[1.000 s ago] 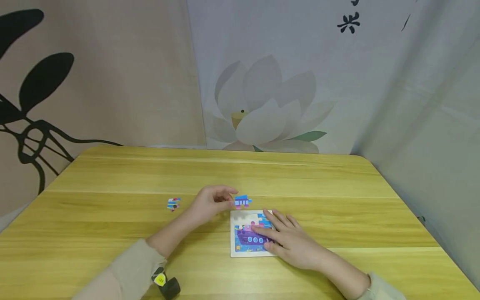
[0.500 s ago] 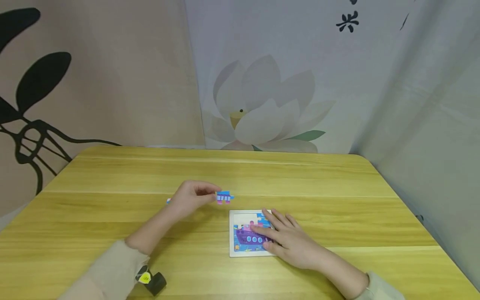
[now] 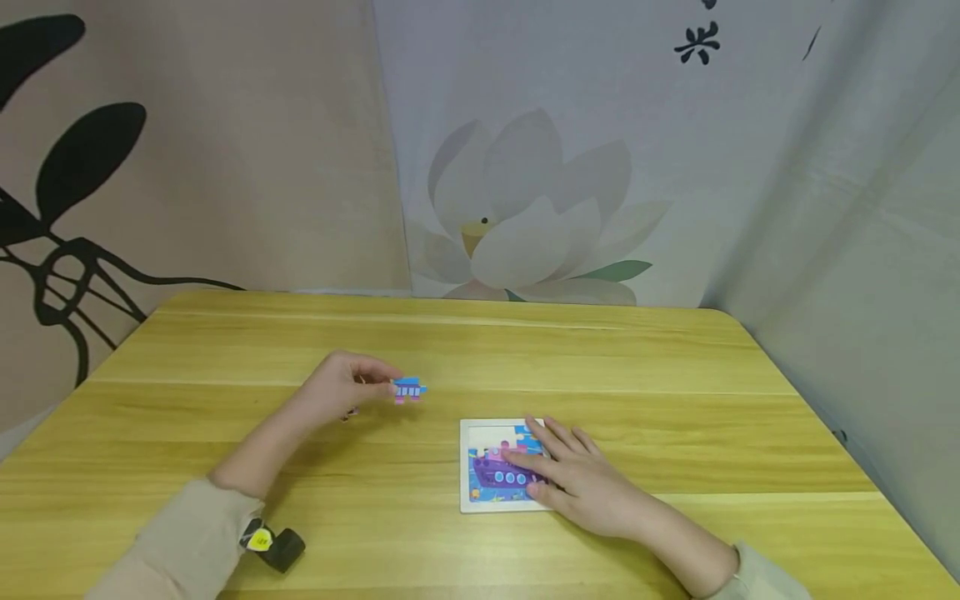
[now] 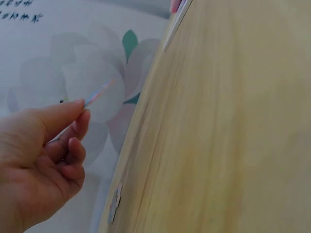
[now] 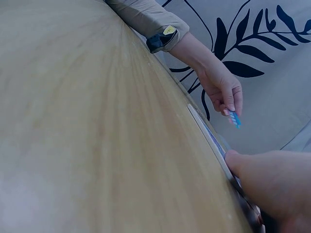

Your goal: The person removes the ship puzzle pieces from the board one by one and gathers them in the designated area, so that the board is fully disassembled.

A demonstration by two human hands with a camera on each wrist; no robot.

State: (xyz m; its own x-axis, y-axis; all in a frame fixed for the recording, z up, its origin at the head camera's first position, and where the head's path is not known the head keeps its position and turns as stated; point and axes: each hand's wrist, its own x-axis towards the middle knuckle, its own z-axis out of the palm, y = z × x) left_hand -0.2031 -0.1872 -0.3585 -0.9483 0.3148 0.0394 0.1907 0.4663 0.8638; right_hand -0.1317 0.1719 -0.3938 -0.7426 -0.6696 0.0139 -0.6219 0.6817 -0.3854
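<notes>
One yellow wood table (image 3: 675, 375), lotus-print curtains behind. Head view: left hand (image 3: 337, 390) pinches a blue piece (image 3: 408, 389) above the table, left of the puzzle (image 3: 480, 437); right hand (image 3: 581, 483) lies flat, fingers spread, on it. Left wrist: piece (image 4: 99, 93) edge-on between thumb and fingers. Right wrist: puzzle (image 5: 206, 128) under fingertips.

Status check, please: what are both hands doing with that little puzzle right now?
Left hand pinches blue puzzle piece, held clear of the puzzle board. Right hand flat on board. Nothing between them.
</notes>
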